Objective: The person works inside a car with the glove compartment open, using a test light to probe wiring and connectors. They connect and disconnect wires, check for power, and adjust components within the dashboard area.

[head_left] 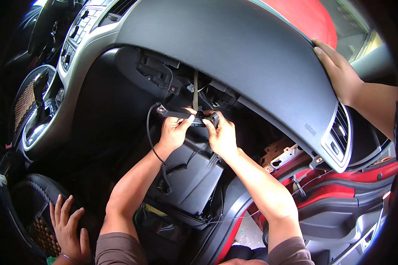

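Below the dashboard, my left hand (175, 130) pinches a narrow black strip-like piece (176, 112) with a clear, reddish end. A thin black cable (149, 132) loops down from that end into a coil. Close beside it, my right hand (222, 134) is closed on a small black plastic part (200, 120), its kind unclear; the fingers hide much of it. The two pieces meet or overlap between my hands; whether they are joined I cannot tell. Behind them a flat grey-brown strip (196, 86) hangs from the dashboard cavity (181, 77), with loose wires around it.
The dark dashboard (225, 39) overhangs my hands. A black box-shaped bin (192, 176) lies below them. Another person's hand (340, 73) rests on the dashboard's right end; a further hand (70, 234) is spread near a beaded seat at lower left. The red-edged door (331, 192) stands right.
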`<state>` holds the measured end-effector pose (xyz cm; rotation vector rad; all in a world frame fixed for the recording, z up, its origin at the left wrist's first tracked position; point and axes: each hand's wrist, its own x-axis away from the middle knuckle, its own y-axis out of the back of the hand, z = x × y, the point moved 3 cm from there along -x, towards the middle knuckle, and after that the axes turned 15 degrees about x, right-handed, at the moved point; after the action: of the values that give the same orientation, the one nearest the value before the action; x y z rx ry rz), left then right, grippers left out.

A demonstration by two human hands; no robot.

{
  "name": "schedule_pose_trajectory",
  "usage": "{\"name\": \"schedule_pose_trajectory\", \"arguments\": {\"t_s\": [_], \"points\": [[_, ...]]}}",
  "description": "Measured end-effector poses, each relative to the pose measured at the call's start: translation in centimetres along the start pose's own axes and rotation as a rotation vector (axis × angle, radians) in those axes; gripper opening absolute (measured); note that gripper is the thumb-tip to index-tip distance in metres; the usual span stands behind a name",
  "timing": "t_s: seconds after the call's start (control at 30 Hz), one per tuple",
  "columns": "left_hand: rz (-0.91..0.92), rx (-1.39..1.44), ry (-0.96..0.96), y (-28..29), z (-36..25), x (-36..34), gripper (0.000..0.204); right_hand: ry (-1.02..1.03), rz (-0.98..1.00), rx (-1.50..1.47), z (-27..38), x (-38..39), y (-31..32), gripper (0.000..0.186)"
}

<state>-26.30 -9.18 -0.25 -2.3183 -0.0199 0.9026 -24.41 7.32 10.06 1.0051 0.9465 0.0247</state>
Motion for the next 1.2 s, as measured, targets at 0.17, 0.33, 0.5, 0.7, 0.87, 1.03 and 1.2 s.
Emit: {"name": "schedule_pose_trajectory", "arguments": {"t_s": [0.17,0.33,0.5,0.7,0.87,1.03,1.2], "points": [[-0.025,0.03,-0.046,-0.8,-0.8,-0.2,0.011,-0.032,0.033,-0.001,0.0,0.1,0.3,0.023],[0.041,-0.096,-0.049,-0.5,-1.3,-0.7,0.01,-0.065,0.037,-0.006,0.0,0.2,0.3,0.022],[0.074,-0.133,-0.056,-0.5,-1.5,-1.0,0.008,-0.152,0.085,-0.031,-0.2,0.1,0.2,0.022],[0.115,-0.306,-0.102,-1.1,-2.9,-0.8,0.006,-0.15,0.135,-0.019,-0.1,0.1,0.7,0.022],[0.084,-0.291,-0.083,-0.9,-2.8,-0.9,0.007,-0.035,0.038,-0.04,0.3,0.1,0.6,0.021],[0.086,-0.176,-0.072,-0.2,-1.8,-1.6,0.007,0.037,0.012,-0.024,0.4,0.0,0.5,0.025],[0.077,-0.163,-0.167,-0.1,-1.2,-1.2,0.008,0.081,-0.015,0.007,0.8,0.1,0.4,0.025]]}}
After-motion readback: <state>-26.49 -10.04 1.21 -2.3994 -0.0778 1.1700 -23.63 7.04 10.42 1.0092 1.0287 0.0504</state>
